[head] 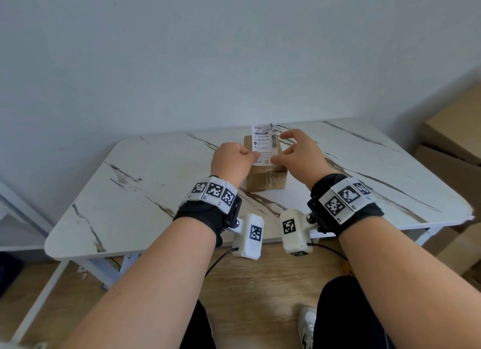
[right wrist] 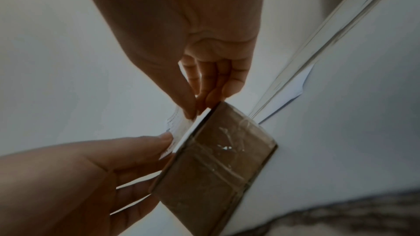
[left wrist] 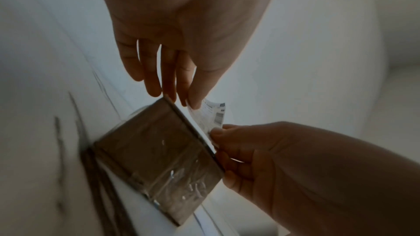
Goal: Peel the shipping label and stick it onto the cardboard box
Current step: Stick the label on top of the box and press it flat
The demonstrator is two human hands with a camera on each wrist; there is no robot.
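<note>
A small brown taped cardboard box (head: 265, 180) stands in the middle of the marble table (head: 156, 192). The white shipping label (head: 263, 140) lies over the box top, printed side up, its far end reaching past the box's far edge. My left hand (head: 256, 154) pinches the label's near left corner. My right hand (head: 273, 161) pinches the near right corner with thumb and a finger, the other fingers spread above the box. The left wrist view shows the left hand (left wrist: 191, 101), label (left wrist: 213, 114), box (left wrist: 159, 159) and right hand (left wrist: 218, 135). The right wrist view shows the right hand (right wrist: 195, 110), label (right wrist: 179, 125) and box (right wrist: 216, 168).
A plain wall stands close behind the table's far edge. Large cardboard boxes (head: 453, 145) are stacked on the floor to the right of the table. Wooden floor and my legs show below the table's near edge (head: 182, 249).
</note>
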